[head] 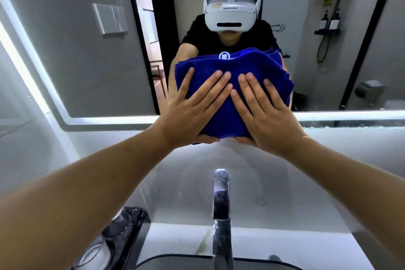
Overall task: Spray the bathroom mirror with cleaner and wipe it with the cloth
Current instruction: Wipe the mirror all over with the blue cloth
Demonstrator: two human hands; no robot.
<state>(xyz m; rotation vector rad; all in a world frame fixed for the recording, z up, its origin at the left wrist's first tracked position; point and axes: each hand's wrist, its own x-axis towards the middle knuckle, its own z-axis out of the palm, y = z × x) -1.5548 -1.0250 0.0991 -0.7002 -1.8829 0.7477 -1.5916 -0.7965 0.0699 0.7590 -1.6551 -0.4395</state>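
Nearest, at the bottom: a chrome faucet (221,210), hard and glossy, rising over a pale basin (274,245); a dark tray (129,226) to the near left, its contents blurred. No spray bottle in sight.

Farther up, bare forearms converging on a blue cloth (232,68), bunched thick and pressed flat against the mirror (87,61) near its lower edge, centre of scene. Left hand (192,107) laid open, fingers spread over the cloth's left half; right hand (263,107) likewise flat and splayed on the right half, index fingertips nearly touching. Thumbs tucked under the lower fold.

Cloth: plush, matte microfibre, soft and light, likely to fold and slide under the palms; best held as here, with broad palm pressure and thumbs hooking the bottom edge. Likely the wiping stage.

Mirror: rigid, smooth, slick glass with a glowing light strip (114,119) along its frame; fragile, so even pressure advised. Droplets visible along the far right lower edge.
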